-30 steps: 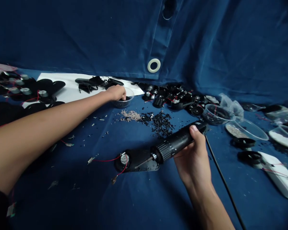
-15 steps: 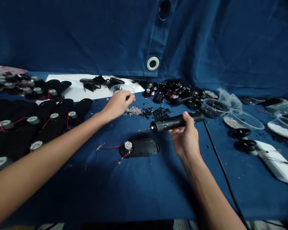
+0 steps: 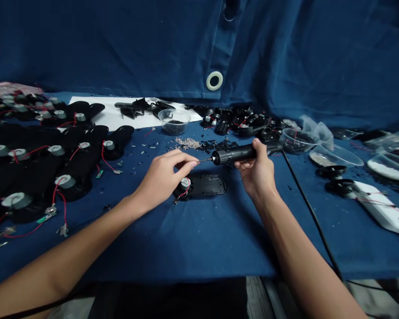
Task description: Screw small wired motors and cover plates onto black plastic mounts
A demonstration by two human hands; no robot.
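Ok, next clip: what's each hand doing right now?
Left hand: fingers curled, tips beside the bit of the electric screwdriver; cannot tell if it holds anything.
Right hand: closed, holding the electric screwdriver.

Bare blue cloth (image 3: 193, 248) is stretching along the near side. Black parts (image 3: 76, 164) are crowding the left, and a cord (image 3: 307, 208) is crossing the right.

Workplace: small electronics assembly bench. Evidence: blue cloth cover (image 3: 186, 252); grommeted blue backdrop (image 3: 286, 53); electric screwdriver (image 3: 234, 154); clear plastic tubs (image 3: 174, 122) of small parts; red-wired black housings (image 3: 81, 166).
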